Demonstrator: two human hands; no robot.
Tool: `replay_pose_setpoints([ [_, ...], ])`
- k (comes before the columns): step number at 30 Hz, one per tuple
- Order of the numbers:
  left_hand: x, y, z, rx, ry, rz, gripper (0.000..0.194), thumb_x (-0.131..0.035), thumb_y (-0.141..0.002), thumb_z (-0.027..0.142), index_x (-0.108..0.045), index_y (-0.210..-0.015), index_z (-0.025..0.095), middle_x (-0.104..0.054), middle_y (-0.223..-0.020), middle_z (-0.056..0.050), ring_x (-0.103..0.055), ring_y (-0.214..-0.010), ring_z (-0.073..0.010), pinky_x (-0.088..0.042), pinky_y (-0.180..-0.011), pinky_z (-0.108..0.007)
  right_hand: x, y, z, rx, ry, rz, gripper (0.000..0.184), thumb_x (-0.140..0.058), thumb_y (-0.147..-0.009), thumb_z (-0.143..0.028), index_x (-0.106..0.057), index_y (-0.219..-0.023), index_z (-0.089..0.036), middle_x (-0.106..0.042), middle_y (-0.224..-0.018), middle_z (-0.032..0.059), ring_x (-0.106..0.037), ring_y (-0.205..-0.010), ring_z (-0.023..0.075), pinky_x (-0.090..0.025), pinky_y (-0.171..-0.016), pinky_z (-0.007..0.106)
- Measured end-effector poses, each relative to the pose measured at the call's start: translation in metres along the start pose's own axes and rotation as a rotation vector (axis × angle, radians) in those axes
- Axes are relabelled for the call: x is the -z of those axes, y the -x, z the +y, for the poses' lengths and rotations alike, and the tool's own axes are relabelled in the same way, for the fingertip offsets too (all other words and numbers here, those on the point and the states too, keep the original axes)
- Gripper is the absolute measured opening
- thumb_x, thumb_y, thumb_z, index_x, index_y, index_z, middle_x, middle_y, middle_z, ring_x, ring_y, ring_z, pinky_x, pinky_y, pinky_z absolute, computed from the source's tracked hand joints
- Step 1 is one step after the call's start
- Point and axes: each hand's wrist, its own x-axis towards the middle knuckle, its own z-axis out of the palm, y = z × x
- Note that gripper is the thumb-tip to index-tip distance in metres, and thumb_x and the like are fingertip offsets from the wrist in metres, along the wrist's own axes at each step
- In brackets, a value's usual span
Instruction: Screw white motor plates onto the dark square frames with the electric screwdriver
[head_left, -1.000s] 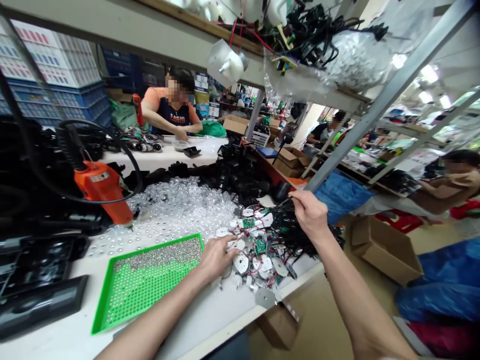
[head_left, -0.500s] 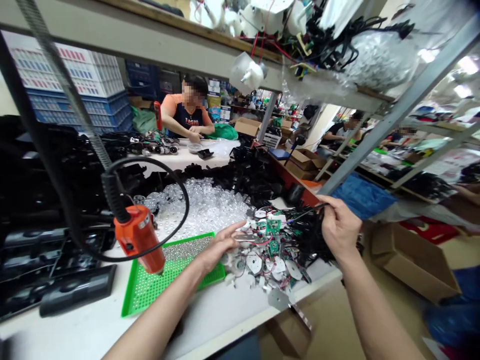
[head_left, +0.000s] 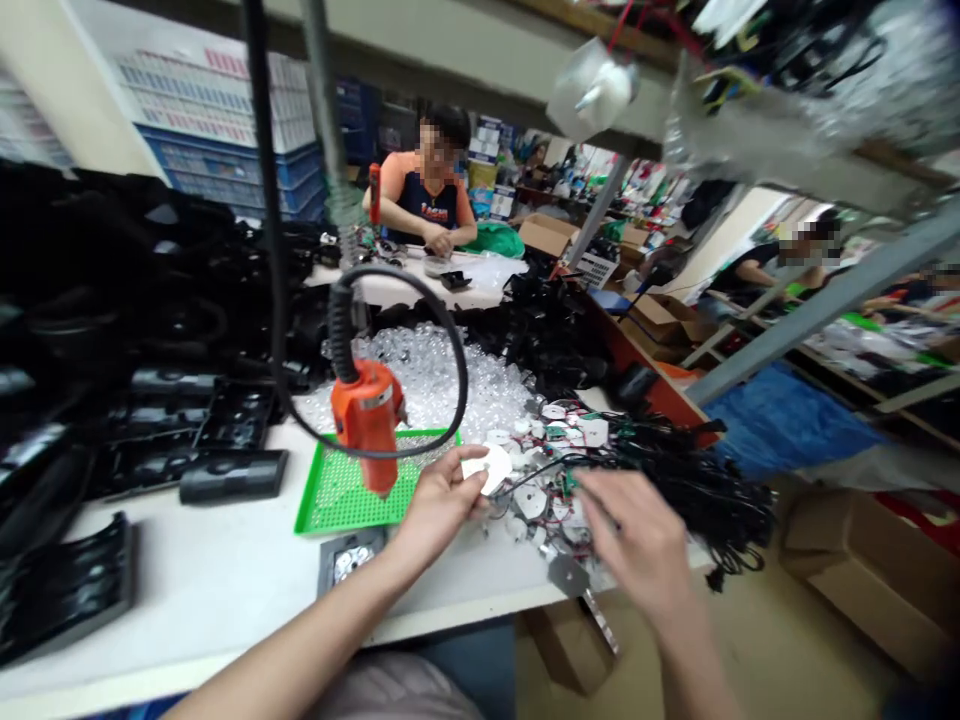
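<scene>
My left hand (head_left: pixel 442 500) pinches a flat white rounded plate (head_left: pixel 495 468) between thumb and fingers, above the near edge of a heap of small parts. A black cable (head_left: pixel 536 472) runs from near this plate toward the right. My right hand (head_left: pixel 637 530) is smeared by motion, low over the right side of the heap; whether it grips anything does not show. Beneath and between the hands lie white plates with wires and green circuit boards (head_left: pixel 571 485). A bundle of black cables (head_left: pixel 675 480) lies beyond my right hand.
An orange electric screwdriver (head_left: pixel 367 425) hangs over a green perforated tray (head_left: pixel 337 500) of small metal pieces. Clear plastic parts (head_left: pixel 450 370) are piled behind. Black housings (head_left: pixel 232 475) cover the left. A grey plate (head_left: pixel 570 575) juts past the table edge. A co-worker (head_left: pixel 431 200) sits opposite.
My left hand has come back toward me and now has the white plate. My right hand, earlier raised with a black cable end, has dropped nearer the heap. The head view has shifted left.
</scene>
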Motion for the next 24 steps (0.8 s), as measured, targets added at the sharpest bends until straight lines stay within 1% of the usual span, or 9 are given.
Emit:
replay_pose_setpoints([
  [2, 0.007, 0.008, 0.002, 0.032, 0.070, 0.045, 0.042, -0.071, -0.076, 0.030, -0.059, -0.114, 0.018, -0.060, -0.064, 0.004, -0.066, -0.059, -0.0126, -0.047, -0.049, -0.017, -0.022, 0.021, -0.046, -0.018, -0.184, -0.128, 0.018, -0.052, -0.093, -0.024, -0.069, -0.098, -0.021, -0.074, -0.088, 0.0059, -0.068, -0.078, 0.0179, -0.054, -0.073, 0.030],
  [5, 0.016, 0.016, 0.003, 0.064, 0.153, 0.105, 0.039, -0.069, -0.079, 0.024, -0.058, -0.116, 0.018, -0.061, -0.065, 0.004, -0.068, -0.059, -0.0115, -0.049, -0.048, -0.015, -0.065, 0.043, -0.094, -0.117, -0.200, -0.189, 0.033, -0.047, -0.095, -0.040, -0.069, -0.102, -0.016, -0.074, -0.080, 0.0080, -0.068, -0.069, 0.0199, -0.053, -0.064, 0.030],
  [8, 0.021, 0.023, 0.002, 0.090, 0.197, 0.143, 0.033, -0.065, -0.083, 0.018, -0.058, -0.116, 0.018, -0.059, -0.062, 0.005, -0.067, -0.057, -0.0101, -0.048, -0.045, -0.013, -0.103, 0.048, -0.119, -0.247, -0.161, -0.177, 0.045, -0.052, -0.088, -0.052, -0.069, -0.103, -0.013, -0.071, -0.075, 0.0111, -0.068, -0.069, 0.0239, -0.052, -0.063, 0.033],
  [11, 0.025, 0.032, 0.001, 0.113, 0.231, 0.174, 0.031, -0.062, -0.085, 0.017, -0.058, -0.116, 0.018, -0.055, -0.057, 0.007, -0.066, -0.053, -0.0095, -0.046, -0.044, -0.012, -0.122, 0.045, -0.130, -0.339, -0.297, -0.249, 0.032, -0.056, -0.086, -0.043, -0.070, -0.091, -0.014, -0.069, -0.070, 0.0088, -0.066, -0.065, 0.0224, -0.050, -0.063, 0.031],
  [13, 0.028, 0.038, 0.002, 0.139, 0.251, 0.183, 0.032, -0.061, -0.086, 0.017, -0.057, -0.118, 0.019, -0.055, -0.056, 0.007, -0.064, -0.050, -0.0086, -0.044, -0.043, -0.012, -0.127, 0.042, -0.134, -0.421, -0.454, -0.344, 0.024, -0.059, -0.083, -0.036, -0.069, -0.088, -0.015, -0.069, -0.071, 0.0066, -0.064, -0.062, 0.0198, -0.048, -0.060, 0.028],
  [16, 0.037, 0.047, 0.002, 0.162, 0.275, 0.173, 0.037, -0.059, -0.086, 0.018, -0.054, -0.122, 0.019, -0.056, -0.058, 0.006, -0.062, -0.048, -0.0084, -0.043, -0.043, -0.013, -0.125, 0.038, -0.138, -0.534, -0.713, -0.482, 0.019, -0.061, -0.080, -0.033, -0.068, -0.086, -0.016, -0.067, -0.071, 0.0037, -0.060, -0.058, 0.0162, -0.046, -0.054, 0.025],
  [19, 0.052, 0.055, -0.001, 0.107, 0.198, 0.154, 0.039, -0.060, -0.084, 0.021, -0.055, -0.122, 0.018, -0.056, -0.063, 0.005, -0.062, -0.056, -0.0102, -0.046, -0.051, -0.016, -0.112, 0.037, -0.137, -0.564, -0.786, -0.576, 0.018, -0.063, -0.077, -0.030, -0.065, -0.088, -0.016, -0.064, -0.068, 0.0000, -0.054, -0.050, 0.0122, -0.044, -0.048, 0.022],
  [22, 0.073, 0.067, -0.005, -0.061, -0.119, 0.140, 0.044, -0.059, -0.083, 0.023, -0.055, -0.127, 0.019, -0.052, -0.061, 0.006, -0.052, -0.055, -0.0100, -0.041, -0.053, -0.019, -0.089, 0.039, -0.129, -0.459, -0.657, -0.548, 0.016, -0.064, -0.074, -0.024, -0.062, -0.089, -0.019, -0.065, -0.072, -0.0010, -0.054, -0.049, 0.0109, -0.047, -0.049, 0.022],
  [24, 0.086, 0.075, -0.008, -0.139, -0.376, 0.130, 0.048, -0.059, -0.084, 0.024, -0.053, -0.131, 0.021, -0.052, -0.060, 0.006, -0.048, -0.053, -0.0110, -0.037, -0.053, -0.021, -0.073, 0.039, -0.124, -0.316, -0.579, -0.424, 0.018, -0.062, -0.077, -0.020, -0.062, -0.095, -0.021, -0.069, -0.082, 0.0012, -0.060, -0.058, 0.0130, -0.052, -0.056, 0.023],
])
